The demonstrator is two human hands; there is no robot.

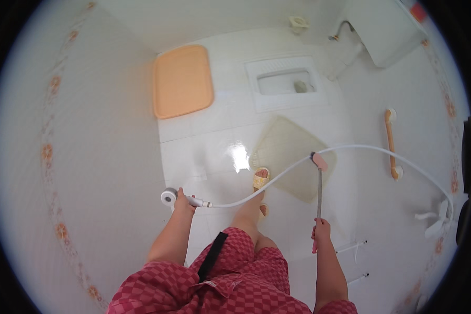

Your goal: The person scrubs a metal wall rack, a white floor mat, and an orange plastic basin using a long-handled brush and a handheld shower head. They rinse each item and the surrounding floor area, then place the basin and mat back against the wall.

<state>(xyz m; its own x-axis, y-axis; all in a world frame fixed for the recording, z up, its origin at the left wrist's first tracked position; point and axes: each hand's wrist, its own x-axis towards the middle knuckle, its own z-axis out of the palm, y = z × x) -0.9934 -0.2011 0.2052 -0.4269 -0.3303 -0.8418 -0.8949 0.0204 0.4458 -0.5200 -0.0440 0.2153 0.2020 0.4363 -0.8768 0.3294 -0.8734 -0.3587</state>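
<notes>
My left hand point(184, 202) grips the handle of a white handheld shower head point(168, 197), its round face turned to the left. From the handle a white shower hose point(255, 194) runs right in a long arc across the view. My right hand point(321, 230) is closed around the pole of a long-handled scrub brush point(319, 192). The pink brush head point(320, 161) with dark bristles is at the pole's far end, close to the hose in the picture; whether they touch I cannot tell. No water is visibly leaving the shower head.
A squat toilet point(284, 101) is set in the white tiled floor point(196, 157). An orange mat or board point(183, 82) lies by the left wall. A translucent mat point(290, 157) lies near my slippered foot point(261, 177). On the right wall are a grab bar point(391, 143) and a shower holder point(439, 219).
</notes>
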